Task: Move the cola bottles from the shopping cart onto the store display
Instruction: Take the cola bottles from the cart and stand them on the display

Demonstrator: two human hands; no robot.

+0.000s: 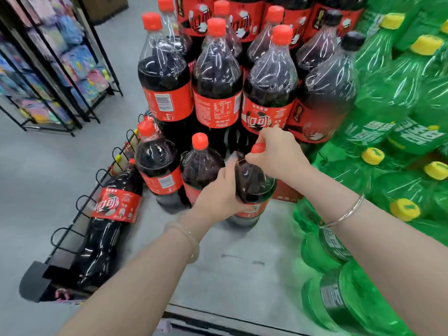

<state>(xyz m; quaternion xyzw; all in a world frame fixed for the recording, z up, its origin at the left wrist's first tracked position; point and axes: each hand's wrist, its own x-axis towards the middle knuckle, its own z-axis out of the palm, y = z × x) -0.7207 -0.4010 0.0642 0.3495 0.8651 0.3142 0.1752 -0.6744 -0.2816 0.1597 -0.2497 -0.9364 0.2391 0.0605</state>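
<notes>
A large cola bottle (252, 183) with a red cap and red label stands upright on the grey display platform (232, 263). My right hand (276, 154) grips its cap and neck from above. My left hand (218, 197) holds its body on the left side. Two more cola bottles (160, 163) (201, 166) stand just left of it. Behind them rises a stacked row of shrink-wrapped cola bottles (218, 76). Another cola bottle (109, 219) lies on its side at the left, against a black wire rail (80, 209).
Green soda bottles (397, 93) with yellow caps are stacked along the right side, and some lie low by my right forearm (339, 292). A black wire rack (55, 69) of colourful packets stands on the grey floor at the far left.
</notes>
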